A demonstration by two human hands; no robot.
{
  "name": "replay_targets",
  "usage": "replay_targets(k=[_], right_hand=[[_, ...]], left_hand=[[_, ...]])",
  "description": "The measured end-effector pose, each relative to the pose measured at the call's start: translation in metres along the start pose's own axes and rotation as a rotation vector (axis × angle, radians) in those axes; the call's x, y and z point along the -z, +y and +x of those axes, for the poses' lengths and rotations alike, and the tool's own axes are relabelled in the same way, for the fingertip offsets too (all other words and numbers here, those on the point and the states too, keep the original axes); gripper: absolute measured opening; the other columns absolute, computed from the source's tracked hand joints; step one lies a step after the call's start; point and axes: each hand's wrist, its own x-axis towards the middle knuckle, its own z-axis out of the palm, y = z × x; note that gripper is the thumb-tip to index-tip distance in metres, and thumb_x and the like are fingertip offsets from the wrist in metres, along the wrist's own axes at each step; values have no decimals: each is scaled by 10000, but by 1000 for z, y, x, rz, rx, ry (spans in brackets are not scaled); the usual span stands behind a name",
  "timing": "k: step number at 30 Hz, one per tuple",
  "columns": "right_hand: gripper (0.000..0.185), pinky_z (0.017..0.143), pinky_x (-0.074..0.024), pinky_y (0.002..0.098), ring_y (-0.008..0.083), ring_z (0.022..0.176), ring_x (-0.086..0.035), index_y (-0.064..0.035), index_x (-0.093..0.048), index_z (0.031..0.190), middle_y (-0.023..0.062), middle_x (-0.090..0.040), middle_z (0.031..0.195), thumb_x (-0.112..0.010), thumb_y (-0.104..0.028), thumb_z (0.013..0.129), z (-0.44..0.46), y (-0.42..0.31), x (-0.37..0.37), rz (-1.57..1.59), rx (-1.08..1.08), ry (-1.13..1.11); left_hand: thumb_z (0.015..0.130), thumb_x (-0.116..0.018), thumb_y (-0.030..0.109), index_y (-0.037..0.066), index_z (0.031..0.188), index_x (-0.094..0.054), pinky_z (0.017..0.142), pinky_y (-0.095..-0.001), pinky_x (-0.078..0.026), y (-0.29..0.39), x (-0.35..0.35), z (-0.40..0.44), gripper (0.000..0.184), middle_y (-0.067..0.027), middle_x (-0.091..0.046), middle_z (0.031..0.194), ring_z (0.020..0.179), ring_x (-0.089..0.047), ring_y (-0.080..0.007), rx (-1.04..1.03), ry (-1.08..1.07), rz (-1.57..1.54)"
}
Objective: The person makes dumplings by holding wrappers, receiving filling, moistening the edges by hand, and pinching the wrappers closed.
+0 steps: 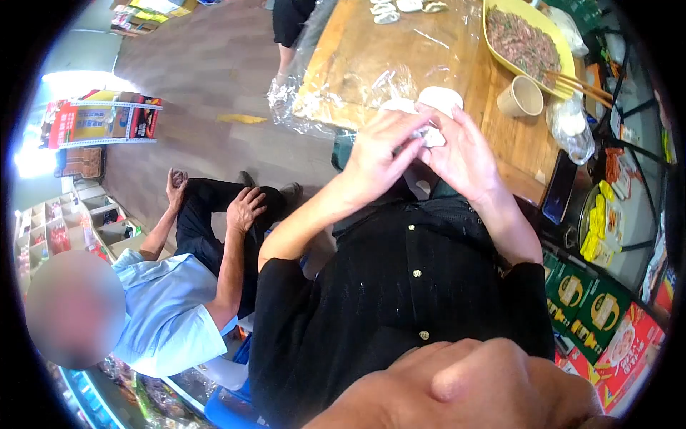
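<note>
My left hand (382, 154) and my right hand (464, 154) meet at the near edge of the wooden table (493, 132). Between their fingers is a small white dumpling (431, 136), pinched by both and partly hidden. Just beyond my fingers lie round dough wrappers (441, 99), one partly covered by my left hand. Several folded dumplings (386, 16) rest on the plastic-covered far part. To the right, a yellow bowl (567, 44) holds minced filling (520, 41), with chopsticks (582, 83) leaning across its rim. A paper cup (521, 97) stands beside it.
Clear plastic sheeting (300, 107) hangs over the table's left edge. A phone (559, 187) and a plastic bag (572, 125) are at the right. A seated person in a light blue shirt (168, 300) is at my left; another person's leg (286, 57) shows beyond. Green boxes (582, 300) stand lower right.
</note>
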Motion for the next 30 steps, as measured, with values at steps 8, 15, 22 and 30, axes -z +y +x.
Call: replay_targets(k=[8,15,22,30], right_hand=[[515,1026,-417,404,229,1150,-526,68,-449,1269,150,-546,1197,-367,-377,1023,3,-2,-5,8,5,105],[542,1021,-416,384,194,1129,-519,83,-455,1267,137,-542,1192,-360,-393,1026,8,-9,4,97,-10,42],[570,1002,-404,358,165,1107,-510,82,-466,1277,114,-546,1182,-341,-416,1028,9,-16,7,-8,-60,26],[525,993,-408,357,160,1100,-512,41,-451,1311,105,-542,1209,-336,-390,1034,8,-17,10,-98,-28,41]], left_hand=[[777,-691,-16,53,1202,-639,781,-308,-517,-2,17,14,433,-114,-668,1068,892,-652,-211,67,-91,-53],[729,-734,19,69,1070,-699,743,-323,-512,-12,7,29,346,-90,-675,1026,873,-642,-244,-201,-75,80],[658,-746,33,77,989,-716,716,-325,-508,-18,4,37,335,-55,-677,966,849,-635,-234,-247,-113,156],[627,-738,38,47,939,-690,710,-331,-533,-14,-1,41,315,-69,-666,942,827,-648,-244,-301,-160,189]])
